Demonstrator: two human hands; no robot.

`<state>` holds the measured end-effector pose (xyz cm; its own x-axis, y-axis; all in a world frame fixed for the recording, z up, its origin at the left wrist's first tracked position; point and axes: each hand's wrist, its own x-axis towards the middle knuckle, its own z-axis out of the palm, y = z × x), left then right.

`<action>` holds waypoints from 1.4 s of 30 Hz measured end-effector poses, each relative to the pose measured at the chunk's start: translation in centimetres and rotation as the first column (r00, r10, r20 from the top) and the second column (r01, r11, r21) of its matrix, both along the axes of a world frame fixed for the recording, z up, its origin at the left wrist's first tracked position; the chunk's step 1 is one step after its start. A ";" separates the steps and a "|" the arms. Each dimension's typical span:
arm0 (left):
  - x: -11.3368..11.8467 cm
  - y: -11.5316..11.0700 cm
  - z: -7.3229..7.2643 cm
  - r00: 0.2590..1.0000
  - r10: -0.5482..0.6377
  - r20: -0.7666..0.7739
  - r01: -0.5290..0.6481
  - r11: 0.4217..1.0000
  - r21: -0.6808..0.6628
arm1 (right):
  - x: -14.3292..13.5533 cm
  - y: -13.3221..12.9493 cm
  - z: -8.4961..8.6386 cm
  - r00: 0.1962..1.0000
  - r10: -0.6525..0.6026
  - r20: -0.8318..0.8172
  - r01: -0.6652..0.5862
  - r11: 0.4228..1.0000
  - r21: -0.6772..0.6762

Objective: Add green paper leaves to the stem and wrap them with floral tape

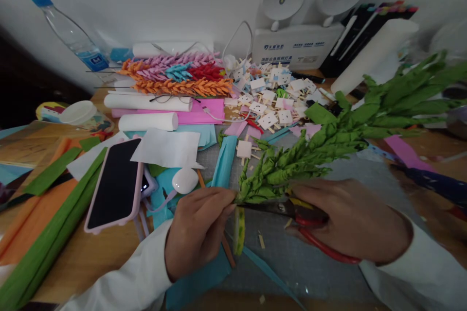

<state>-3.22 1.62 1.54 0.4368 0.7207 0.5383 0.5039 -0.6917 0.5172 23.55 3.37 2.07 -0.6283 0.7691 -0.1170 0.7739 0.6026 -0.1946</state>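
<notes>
A long green crepe-paper plant (299,155) stretches from the middle up to the right edge. My left hand (200,228) pinches its lower left end. My right hand (350,218) is wrapped round scissors (317,233) with red handles and dark blades. The blades point left and lie beneath the leaves, their tip at my left fingertips. Just under that tip hangs a yellow-green strip or tape roll (239,231), beside my left fingers. Whether the blades touch the strip cannot be made out.
A phone (115,184) and green paper (54,223) lie left. Behind are colourful paper stems (182,75), small white block figures (270,107), and a twin-head lamp (295,43). A water bottle (73,34) leans back left. Pens (368,24) stand back right. Blue paper (200,282) lies in front.
</notes>
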 end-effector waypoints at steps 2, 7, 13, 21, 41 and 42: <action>-0.1 0.0 0.0 1.000 0.000 -0.002 0.000 1.000 -0.001 | 0.0 0.1 0.0 1.000 0.014 -0.028 -0.012 0.999 0.045; -0.2 -0.1 -0.3 1.000 0.005 0.010 -0.005 1.000 0.022 | 0.1 0.5 0.1 0.993 0.082 -0.089 -0.060 0.973 0.223; -0.1 -0.1 -0.2 1.000 -0.002 0.012 0.002 1.000 0.018 | 0.0 0.8 0.1 0.981 0.142 -0.131 -0.087 0.931 0.355; -0.1 0.0 -0.2 1.000 -0.008 0.006 0.008 1.000 0.026 | 0.0 0.6 0.3 0.973 0.161 -0.164 -0.085 0.914 0.398; -0.4 -0.4 -0.4 0.997 0.061 0.037 -0.061 0.998 -0.015 | -0.2 0.3 -0.1 0.990 0.071 -0.124 -0.041 0.973 0.229; -0.4 -0.4 -0.4 0.998 0.058 0.030 -0.057 0.998 -0.013 | -0.2 0.3 -0.1 0.990 0.070 -0.120 -0.043 0.975 0.216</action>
<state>-3.62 1.22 1.19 0.3781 0.7510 0.5413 0.5269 -0.6553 0.5412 23.31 3.67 1.98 -0.6705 0.7307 0.1282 0.7150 0.6826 -0.1513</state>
